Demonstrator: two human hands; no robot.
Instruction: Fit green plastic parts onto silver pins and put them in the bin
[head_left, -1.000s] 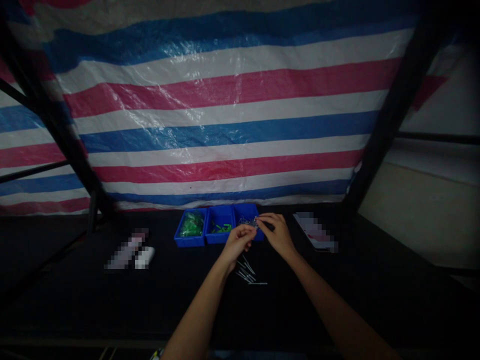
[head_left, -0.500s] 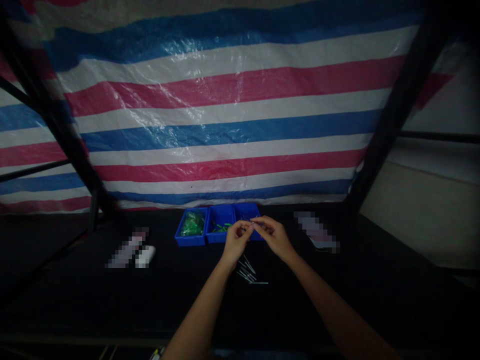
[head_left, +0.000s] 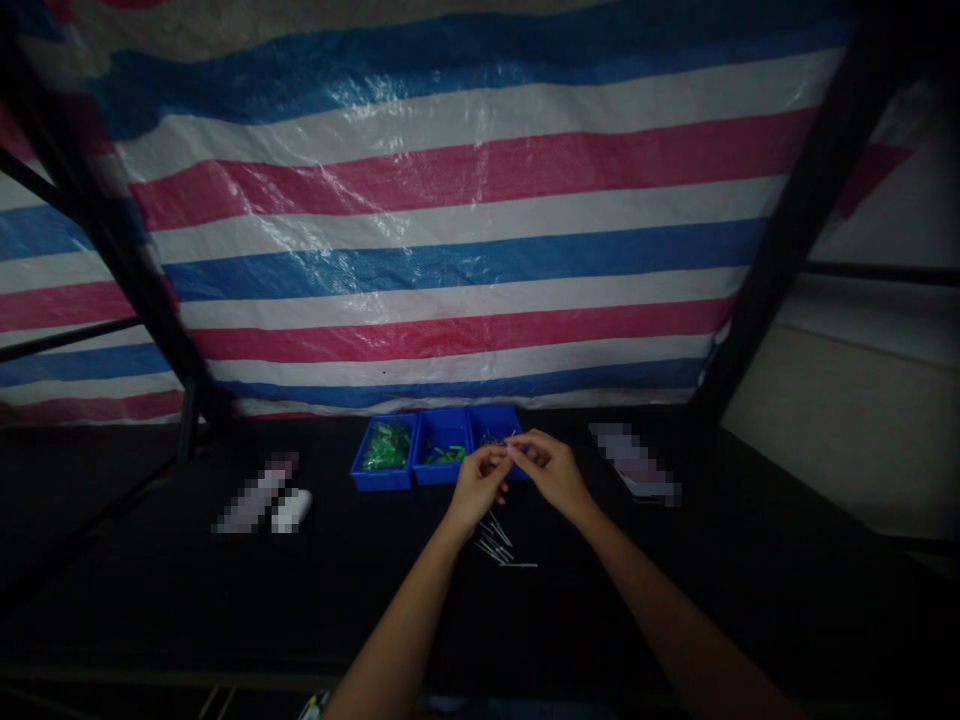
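Note:
My left hand [head_left: 478, 485] and my right hand [head_left: 551, 470] meet at the fingertips in front of the blue bins. Both are closed in a pinch; whatever sits between the fingers is too small and dark to make out. Behind them, the right blue bin [head_left: 495, 415] holds thin pieces and is partly covered by my hands. Small green pieces [head_left: 450, 455] lie in the middle bin. A clear bag of green pieces [head_left: 386, 447] fills the left bin. Below my hands, several thin metallic sticks, perhaps screws or nails [head_left: 495, 545], are scattered on the black table [head_left: 300, 600].
At the left lie a blurred-out flat object [head_left: 259, 495] and a white rounded item [head_left: 292, 510]. Another blurred-out flat object [head_left: 636, 465] rests at the right. A striped plastic sheet [head_left: 465, 240] hangs behind the table, between dark frame posts [head_left: 787, 220].
My joined hands have shifted very slightly to the right, and more lower fingers of the left hand show. The bins and the scattered sticks stay where they were.

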